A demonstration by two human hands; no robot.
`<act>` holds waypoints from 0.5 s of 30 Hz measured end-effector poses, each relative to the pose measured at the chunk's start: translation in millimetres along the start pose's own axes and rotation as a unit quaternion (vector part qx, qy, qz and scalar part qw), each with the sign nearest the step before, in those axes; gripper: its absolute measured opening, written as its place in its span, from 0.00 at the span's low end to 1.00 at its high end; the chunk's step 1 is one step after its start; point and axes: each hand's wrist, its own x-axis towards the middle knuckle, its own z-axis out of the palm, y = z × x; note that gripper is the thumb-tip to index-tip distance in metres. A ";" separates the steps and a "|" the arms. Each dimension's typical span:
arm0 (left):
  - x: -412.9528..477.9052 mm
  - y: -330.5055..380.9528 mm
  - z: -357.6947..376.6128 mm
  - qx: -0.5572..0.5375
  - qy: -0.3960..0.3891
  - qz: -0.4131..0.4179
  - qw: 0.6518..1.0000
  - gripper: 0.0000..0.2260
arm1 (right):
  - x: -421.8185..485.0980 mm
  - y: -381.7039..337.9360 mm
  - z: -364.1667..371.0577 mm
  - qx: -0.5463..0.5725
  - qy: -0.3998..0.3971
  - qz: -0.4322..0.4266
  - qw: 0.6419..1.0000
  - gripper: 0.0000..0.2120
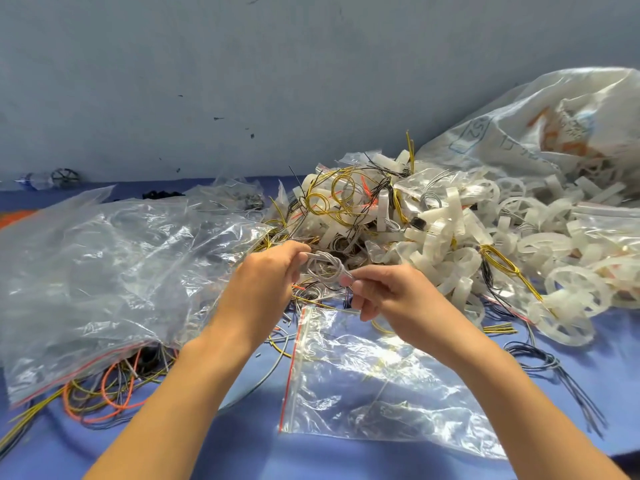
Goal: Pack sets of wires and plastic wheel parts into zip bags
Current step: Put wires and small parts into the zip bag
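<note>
A small coil of grey wire (327,268) is held up between both hands above the blue table (242,441). My left hand (266,275) grips its left side with curled fingers. My right hand (388,291) pinches its right end between thumb and fingers. Below my right hand lies a clear zip bag (374,382) with a red seal strip, flat on the table. Behind the hands rises a heap of white plastic wheel parts (450,237) tangled with yellow, black and orange wires (341,199).
A pile of large clear zip bags (104,271) covers the left, with orange and yellow wires (110,389) spilling from beneath. A big white sack (554,133) of wheels lies at the back right. Loose dark wires (554,372) trail at the right. A blue-grey wall stands behind.
</note>
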 end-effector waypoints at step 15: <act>-8.0 60.4 25.2 -0.536 -0.034 -0.323 0.779 0.12 | -1.3 -21.9 35.6 0.362 0.070 0.052 0.928 0.11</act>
